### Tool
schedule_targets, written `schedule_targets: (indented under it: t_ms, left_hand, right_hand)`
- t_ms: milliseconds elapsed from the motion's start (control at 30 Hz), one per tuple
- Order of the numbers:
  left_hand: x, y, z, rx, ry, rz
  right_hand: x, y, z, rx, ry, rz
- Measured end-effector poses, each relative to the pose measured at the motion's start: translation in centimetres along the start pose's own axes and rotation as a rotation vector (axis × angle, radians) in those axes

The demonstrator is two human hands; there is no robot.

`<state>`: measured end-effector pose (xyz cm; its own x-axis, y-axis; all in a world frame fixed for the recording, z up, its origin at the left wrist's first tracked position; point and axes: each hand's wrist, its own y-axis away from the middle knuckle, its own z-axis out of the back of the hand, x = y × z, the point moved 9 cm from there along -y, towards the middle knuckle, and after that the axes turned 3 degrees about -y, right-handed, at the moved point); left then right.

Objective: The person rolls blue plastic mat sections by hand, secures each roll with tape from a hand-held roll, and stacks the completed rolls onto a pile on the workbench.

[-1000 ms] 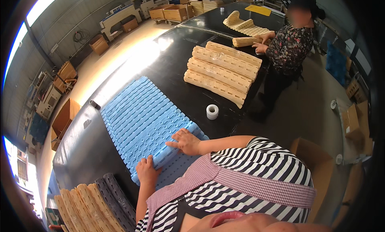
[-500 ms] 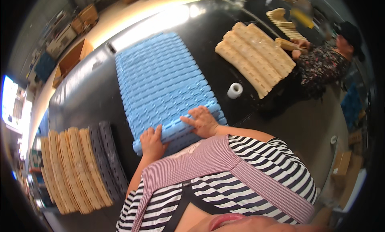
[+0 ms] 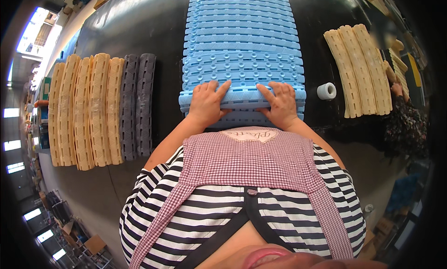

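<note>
A light blue slatted plastic mat [image 3: 242, 36] stretches away from me across the dark table, with rows of raised bumps near its close end. That near edge is rolled over into a thick fold. My left hand [image 3: 207, 104] grips the left part of the fold, its fingers over the top and its thumb on my side. In the same way my right hand [image 3: 282, 105] holds the fold further right. The fingers of both hands are somewhat spread, and their tips rest on the blue slats.
Several rolled beige mats [image 3: 98, 110] and dark grey rolled mats [image 3: 144, 106] lie at the left. A white tape roll [image 3: 326, 91] is right of the blue mat. Beyond it are more beige rolls [image 3: 361, 71], beside a co-worker's patterned sleeve [image 3: 407, 124]. The black table [image 3: 163, 31] lies beneath.
My view has turned, so the blue mat now runs straight ahead. My right hand has settled level with the left on the fold, its thumb now toward me.
</note>
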<state>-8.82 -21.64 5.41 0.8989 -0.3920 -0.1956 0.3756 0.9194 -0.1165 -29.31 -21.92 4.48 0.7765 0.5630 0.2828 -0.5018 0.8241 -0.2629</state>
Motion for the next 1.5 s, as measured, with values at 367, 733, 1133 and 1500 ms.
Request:
schedule_targets:
  t_ms: [367, 733, 1133, 1500]
  left_hand:
    - [-4.6, -2.6, -1.3, -0.165, 0.002, -0.145]
    - [-2.0, -8.5, -1.6, 0.151, 0.023, -0.050]
    - [-1.9, -8.8, -1.7, 0.134, -0.017, -0.045]
    - [-1.7, -8.3, -1.9, 0.124, -0.013, -0.043]
  right_hand:
    - [-2.8, -5.9, 0.7, 0.134, -0.165, -0.033]
    - [-12.8, -4.8, 9.1, -0.409, -0.414, -0.138]
    - [-32.0, 8.1, 4.8, 0.130, -0.411, -0.919]
    - [-17.6, 0.5, 7.7, -0.307, -1.682, -0.410]
